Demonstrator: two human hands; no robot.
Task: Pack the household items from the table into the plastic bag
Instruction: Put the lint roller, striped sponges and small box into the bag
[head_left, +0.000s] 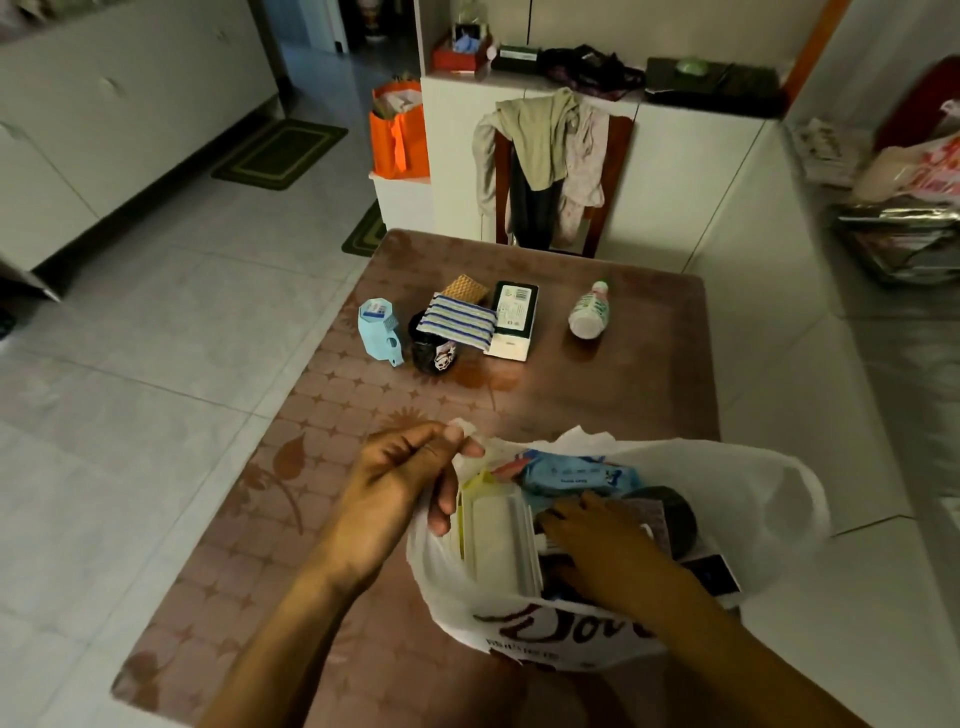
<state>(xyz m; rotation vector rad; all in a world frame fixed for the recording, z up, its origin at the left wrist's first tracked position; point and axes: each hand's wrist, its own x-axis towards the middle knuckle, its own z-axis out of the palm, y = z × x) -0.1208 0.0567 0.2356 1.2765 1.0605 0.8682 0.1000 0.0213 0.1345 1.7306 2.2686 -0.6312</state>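
Observation:
A white plastic bag (753, 499) with brown lettering stands open at the near right of the brown table (322, 426). My left hand (400, 488) pinches the bag's left rim. My right hand (597, 540) reaches down inside the bag, fingers spread over the contents; whether it grips anything is hidden. Inside lie a blue wipes pack (576, 475), a white box (498, 545) and a dark round item (670, 514). Farther back on the table sit a light blue container (378, 330), a black mug (434, 348), a striped cloth pack (460, 322), a waffle-patterned pad (465, 288), a black-and-white box (511, 319) and a small bottle (589, 312).
A chair (615, 156) draped with clothes stands behind the table's far edge. An orange bag (397, 132) sits on a white box at the back left. White cabinets run behind and to the right. Tiled floor lies to the left.

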